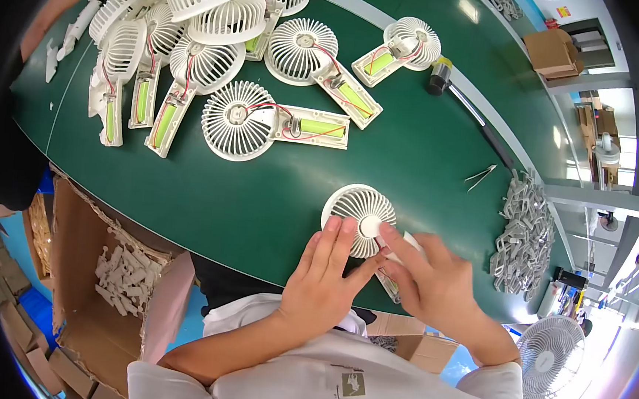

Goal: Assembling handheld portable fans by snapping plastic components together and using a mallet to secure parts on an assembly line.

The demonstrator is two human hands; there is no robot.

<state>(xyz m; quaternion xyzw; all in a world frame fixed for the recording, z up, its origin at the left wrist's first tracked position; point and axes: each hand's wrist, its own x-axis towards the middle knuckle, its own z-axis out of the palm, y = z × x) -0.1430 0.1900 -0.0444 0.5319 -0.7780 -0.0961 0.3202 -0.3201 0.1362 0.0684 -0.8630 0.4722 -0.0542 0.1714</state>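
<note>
A white handheld fan housing [357, 196] with radial slats lies on the green table close to me, its handle half [389, 287] pointing toward me. Over the lower left of its rim my left hand [319, 285] rests, fingers stretched out and thumb reaching toward the handle joint. My right hand [438, 278] is closed on a white plastic piece [410, 241] at the joint, with a finger near the round hub [370, 226]. Both hands cover much of the handle and what lies inside it.
Several fan halves [240, 120] with green batteries and red wires lie ahead and in a pile [213, 21] at the far left. A black-headed mallet [440, 78], tweezers [480, 177] and a heap of grey parts [523, 236] lie rightward. A cardboard box [93, 258] stands below the table's left edge.
</note>
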